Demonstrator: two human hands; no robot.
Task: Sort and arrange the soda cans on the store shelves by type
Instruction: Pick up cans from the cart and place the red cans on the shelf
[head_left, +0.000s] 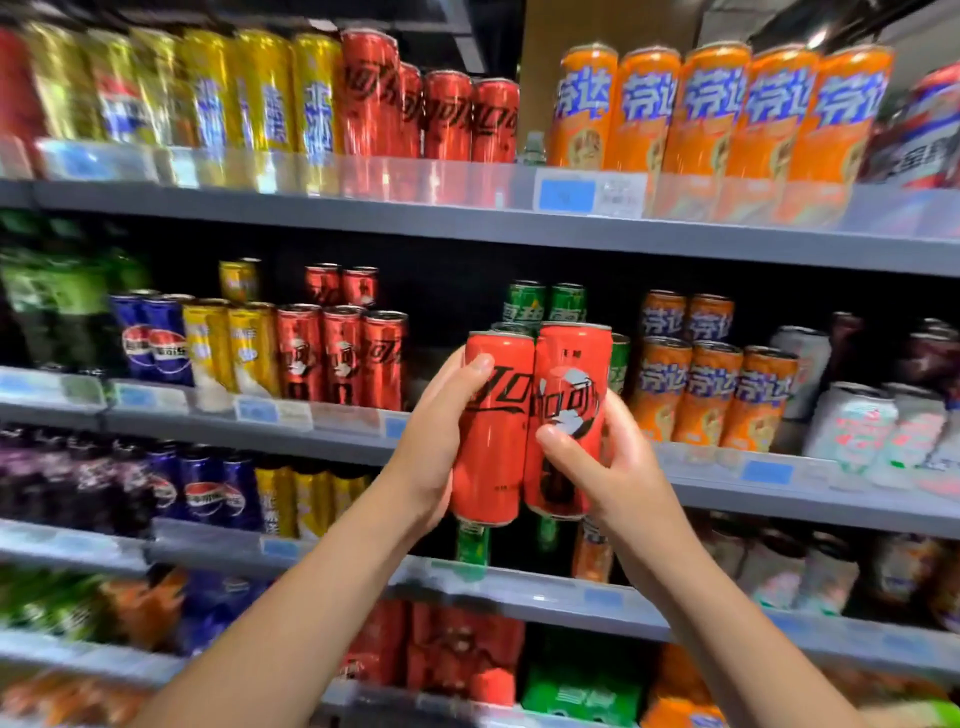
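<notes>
Left hand (441, 441): fingers curled round a red cola can (491, 431), upright, thumb on its front. Right hand (597, 457): gripping a second red cola can (566, 415), upright, touching the first, both held in front of the green soda cans (545, 306). Matching red row (340, 356): same shelf (311, 436), to the left, nearer the left hand; a gap lies between. Orange cans (717, 395) to the right. Multi-tier store shelving, price tags along edges.
</notes>
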